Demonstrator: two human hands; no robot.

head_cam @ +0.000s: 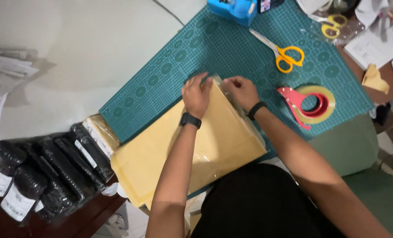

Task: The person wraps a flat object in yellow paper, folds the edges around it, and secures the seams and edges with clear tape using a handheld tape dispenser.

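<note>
Blue tape dispenser [232, 8] — cut off at top edge.

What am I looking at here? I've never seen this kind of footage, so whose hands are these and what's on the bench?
There is one picture, from a camera worn on a person's head, looking down at their own bare hands. No machine is involved. The left hand and right hand both press on the far edge of a tan envelope, which lies on a green cutting mat. On the mat sit yellow scissors and a red tape dispenser. Black wrapped parcels are stacked to the left.
</note>
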